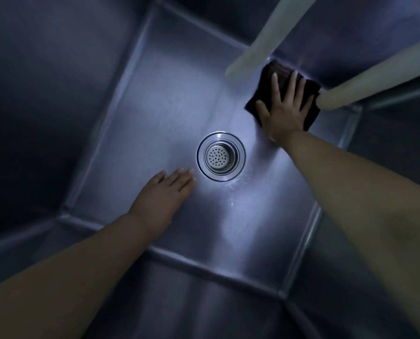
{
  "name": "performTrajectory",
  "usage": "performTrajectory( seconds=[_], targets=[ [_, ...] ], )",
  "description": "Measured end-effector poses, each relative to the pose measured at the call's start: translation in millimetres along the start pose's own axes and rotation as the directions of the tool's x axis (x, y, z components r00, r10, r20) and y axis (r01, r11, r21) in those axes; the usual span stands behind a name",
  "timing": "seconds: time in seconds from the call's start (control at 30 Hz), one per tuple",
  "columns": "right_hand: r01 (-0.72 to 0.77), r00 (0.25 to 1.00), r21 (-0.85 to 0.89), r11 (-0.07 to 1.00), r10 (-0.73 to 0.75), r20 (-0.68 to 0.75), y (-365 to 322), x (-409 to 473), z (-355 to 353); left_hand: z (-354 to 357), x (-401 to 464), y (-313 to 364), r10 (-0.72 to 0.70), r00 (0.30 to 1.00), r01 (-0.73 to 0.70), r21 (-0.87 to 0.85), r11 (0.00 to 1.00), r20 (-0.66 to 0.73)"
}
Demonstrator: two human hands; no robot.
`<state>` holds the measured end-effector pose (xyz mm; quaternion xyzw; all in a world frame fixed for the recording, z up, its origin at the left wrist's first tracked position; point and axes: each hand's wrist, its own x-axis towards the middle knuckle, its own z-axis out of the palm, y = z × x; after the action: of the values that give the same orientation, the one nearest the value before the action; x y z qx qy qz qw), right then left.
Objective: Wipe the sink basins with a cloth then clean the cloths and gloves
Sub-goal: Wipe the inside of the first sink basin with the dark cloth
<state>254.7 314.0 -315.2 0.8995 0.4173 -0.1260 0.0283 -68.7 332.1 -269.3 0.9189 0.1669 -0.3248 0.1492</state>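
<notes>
I look straight down into a deep stainless steel sink basin [155, 99]. My right hand [284, 108] lies flat with fingers spread on a dark folded cloth [310, 116], pressing it onto the basin floor near the far right corner. My left hand [163, 192] rests palm down on the bare basin floor, just left of the round perforated drain strainer [220, 155], with nothing in it. Both forearms are bare; no gloves are in view.
Two pale tubes hang over the far right of the basin, one [260, 37] ending above the cloth, the other [375, 79] ending beside it. Steel walls rise steeply on all sides. Water drops glisten on the floor [236, 189] near the drain.
</notes>
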Motion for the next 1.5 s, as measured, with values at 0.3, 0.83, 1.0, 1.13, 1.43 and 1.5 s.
performTrajectory(
  seconds=[0.3,0.83,1.0,1.13,1.43,1.5],
  targets=[
    [0.126,0.991,-0.023,0.992,-0.125,0.056,-45,-21,1,-7,-2,0,-0.002,1.0,0.002,-0.001,1.0,0.027],
    [-0.214,0.968,0.054,0.975,0.204,0.148,-10,-121,14,-49,-4,-28,0.034,0.997,-0.038,-0.047,0.998,-0.075],
    [-0.097,0.986,0.031,0.995,0.092,0.139,-69,-157,20,-59,-4,-57,-0.037,0.994,0.031,-0.056,0.998,-0.1],
    [-0.067,0.995,0.084,0.994,0.06,0.08,-86,-170,20,-62,1,-51,0.015,0.991,-0.026,-0.081,0.996,-0.134],
    [0.098,0.988,-0.063,0.993,-0.089,0.123,-112,-151,20,-66,42,-44,0.207,0.975,-0.188,0.193,0.963,-0.082],
    [0.119,0.984,-0.047,0.992,-0.111,0.143,-114,-148,19,-68,50,-48,0.223,0.973,-0.201,0.258,0.945,-0.06]
  ],
)
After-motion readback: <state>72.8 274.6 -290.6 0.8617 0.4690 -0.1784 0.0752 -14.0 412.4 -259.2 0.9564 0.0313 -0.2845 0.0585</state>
